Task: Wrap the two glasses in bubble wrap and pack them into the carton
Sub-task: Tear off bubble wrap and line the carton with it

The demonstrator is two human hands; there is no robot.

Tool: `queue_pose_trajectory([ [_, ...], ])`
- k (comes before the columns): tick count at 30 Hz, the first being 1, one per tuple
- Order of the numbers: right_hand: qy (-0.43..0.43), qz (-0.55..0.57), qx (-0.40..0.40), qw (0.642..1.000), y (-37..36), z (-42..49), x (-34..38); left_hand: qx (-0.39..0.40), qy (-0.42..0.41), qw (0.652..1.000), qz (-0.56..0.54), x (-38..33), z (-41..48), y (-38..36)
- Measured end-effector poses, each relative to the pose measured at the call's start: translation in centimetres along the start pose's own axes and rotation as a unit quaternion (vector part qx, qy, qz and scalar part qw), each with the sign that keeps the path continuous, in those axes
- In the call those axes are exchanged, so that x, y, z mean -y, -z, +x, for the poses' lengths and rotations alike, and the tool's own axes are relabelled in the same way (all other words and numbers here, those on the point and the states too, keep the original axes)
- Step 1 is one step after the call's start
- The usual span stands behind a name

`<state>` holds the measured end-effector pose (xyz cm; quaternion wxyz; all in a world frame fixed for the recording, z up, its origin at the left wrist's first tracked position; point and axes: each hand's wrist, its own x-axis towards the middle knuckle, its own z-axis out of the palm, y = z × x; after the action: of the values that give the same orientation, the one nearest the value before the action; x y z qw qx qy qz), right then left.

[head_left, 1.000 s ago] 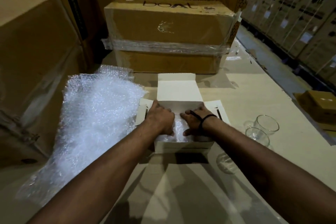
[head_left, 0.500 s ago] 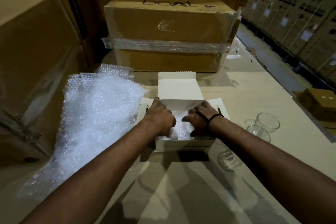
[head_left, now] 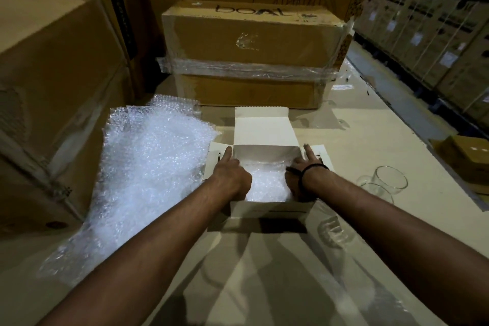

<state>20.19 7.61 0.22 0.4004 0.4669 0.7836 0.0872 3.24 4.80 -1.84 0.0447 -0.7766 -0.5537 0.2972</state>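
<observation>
White carton (head_left: 270, 210) sits open on the bench (head_left: 370, 140), lid flap up at the back. Bubble wrap bundle (head_left: 267, 182) lies inside it, between both hands. Left hand (head_left: 232, 176) dips in at the left wall, index finger stretched fwd along the rim; right hand (head_left: 300, 178) dips in at the right wall, fingers spread, one pointing fwd. Can't tell if either pinches the wrap. Vs 0.5 s ago: hands moved apart to the carton's sides, more wrap now showing. Two bare glasses (head_left: 389, 180) stand right of the carton, near the right forearm. Loose bubble wrap sheet (head_left: 148, 167) lies left of the carton
</observation>
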Motion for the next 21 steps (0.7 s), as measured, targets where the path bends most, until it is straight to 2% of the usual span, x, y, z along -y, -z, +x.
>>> queue_pose_trajectory([
  [2,0.003,0.003,-0.012,1.000,0.0,0.1,0.3,0.005,-0.001,1.000,-0.007,-0.2,0.0,0.1],
  [4,0.007,0.024,-0.013,1.000,-0.1,0.1,0.1,-0.028,-0.004,0.999,-0.032,0.0,-0.3,0.3],
  [6,0.019,0.084,-0.055,0.995,-0.5,0.3,-0.6,-0.112,-0.004,0.989,-0.093,0.9,-1.3,0.3],
  [8,0.021,0.194,-0.158,0.968,-0.9,-0.1,-0.8,-0.231,0.001,0.953,-0.198,2.3,-2.6,-0.7],
  [10,0.024,0.309,-0.290,0.905,-1.2,-1.0,0.1,-0.383,0.037,0.873,-0.299,3.5,-4.1,-2.9],
  [12,0.035,0.396,-0.434,0.809,-1.4,-2.3,2.8,-0.489,0.125,0.777,-0.377,4.4,-5.8,-5.6],
  [13,0.046,0.416,-0.507,0.753,-1.4,-3.0,4.6,-0.502,0.179,0.746,-0.399,4.7,-6.5,-7.0],
  [14,0.058,0.424,-0.566,0.705,-1.5,-3.7,6.5,-0.489,0.230,0.732,-0.414,4.9,-7.1,-8.4],
  [15,0.079,0.424,-0.600,0.674,-1.6,-4.1,8.6,-0.456,0.274,0.734,-0.423,5.0,-7.7,-9.5],
  [16,0.111,0.427,-0.600,0.668,-1.9,-4.6,10.5,-0.409,0.309,0.741,-0.433,5.0,-8.3,-10.5],
  [18,0.168,0.450,-0.525,0.702,-2.8,-4.5,13.9,-0.334,0.360,0.755,-0.435,5.3,-8.8,-12.3],
  [19,0.176,0.459,-0.485,0.723,-3.4,-4.2,15.2,-0.314,0.379,0.750,-0.441,5.6,-8.8,-12.9],
  [21,0.168,0.453,-0.436,0.759,-4.5,-3.4,17.5,-0.288,0.411,0.709,-0.496,6.8,-8.6,-14.1],
])
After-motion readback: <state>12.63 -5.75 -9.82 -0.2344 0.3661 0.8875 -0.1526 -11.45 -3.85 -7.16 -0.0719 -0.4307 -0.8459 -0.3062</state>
